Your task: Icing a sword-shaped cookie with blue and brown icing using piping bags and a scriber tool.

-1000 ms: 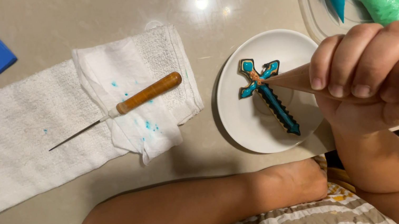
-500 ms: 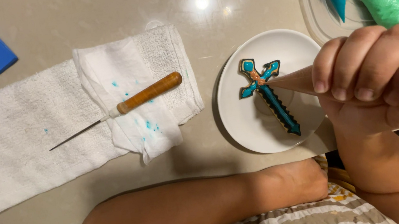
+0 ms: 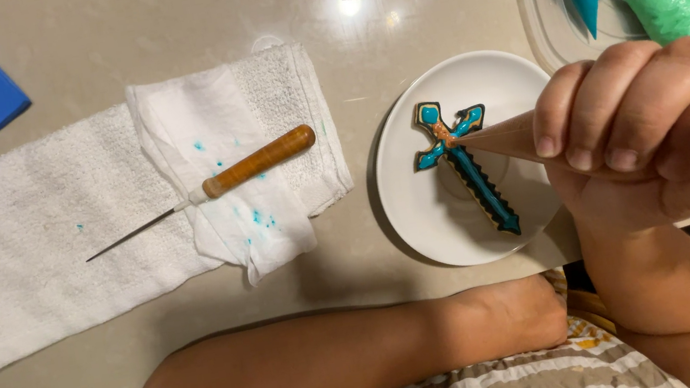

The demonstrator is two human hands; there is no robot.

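Right hand (image 3: 659,135) is closed tight round a brown piping bag (image 3: 503,139), fingers wrapped on the fat end, tip touching the crossguard of a sword-shaped cookie (image 3: 462,164). Cookie lies flat on a small white plate (image 3: 424,227) on the beige worktop (image 3: 108,38), teal icing with a brown outline. Left hand is tucked under the right arm, only the forearm (image 3: 326,368) shows, so cannot tell if it is open or closed. Bag is soft and squashy, best gripped high at the bulge and squeezed gently; cookie looks thin and brittle, wet icing probably smears, so handle by the edges. Wooden-handled scribe needle (image 3: 215,187) rests on a white paper towel (image 3: 221,167) over a white cloth (image 3: 13,256), well apart from the plate
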